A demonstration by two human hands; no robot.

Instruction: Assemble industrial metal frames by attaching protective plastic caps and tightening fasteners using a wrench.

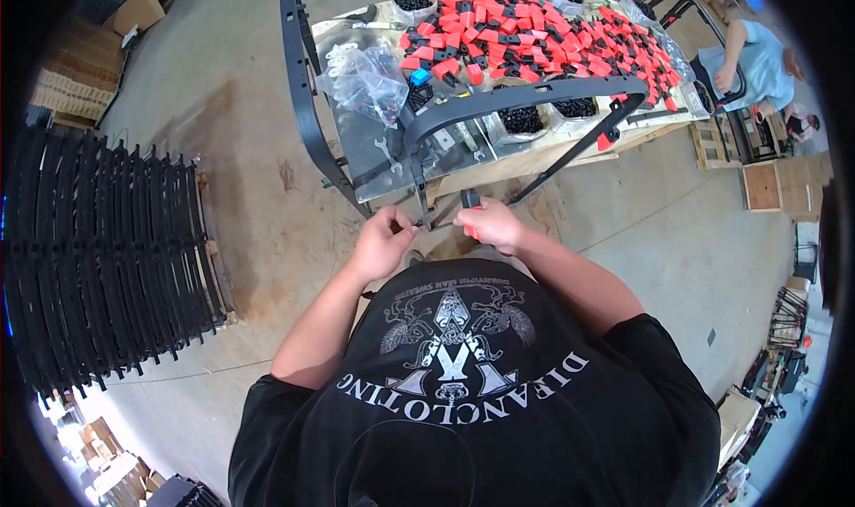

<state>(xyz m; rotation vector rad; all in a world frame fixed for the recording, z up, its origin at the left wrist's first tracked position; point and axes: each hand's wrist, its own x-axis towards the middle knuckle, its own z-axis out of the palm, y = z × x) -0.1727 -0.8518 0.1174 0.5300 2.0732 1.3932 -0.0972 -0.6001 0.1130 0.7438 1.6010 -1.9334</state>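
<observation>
A concrete-floored workshop surrounds you, with the loaded surface (525, 162) ahead. Your left hand (381, 245) has its fingers pinched together beside the near end of the black frame (525, 97); whether they grip a small part, you cannot tell. Your right hand (499, 226) is closed around a red-and-black object (471, 201), just right of that end; its kind is unclear.

The frame stands at the surface's near side, its bars curving left and right. On its right bar, a red fitting (606, 141) seems already in place; none shows at the near end, so the work there looks unfinished, though how far along is hard to judge.

Farther out, a large heap of red-and-black pieces (508, 35) remains on the surface, left of which lie a clear bag (372, 84) and, nearer, a wrench (388, 154).
</observation>
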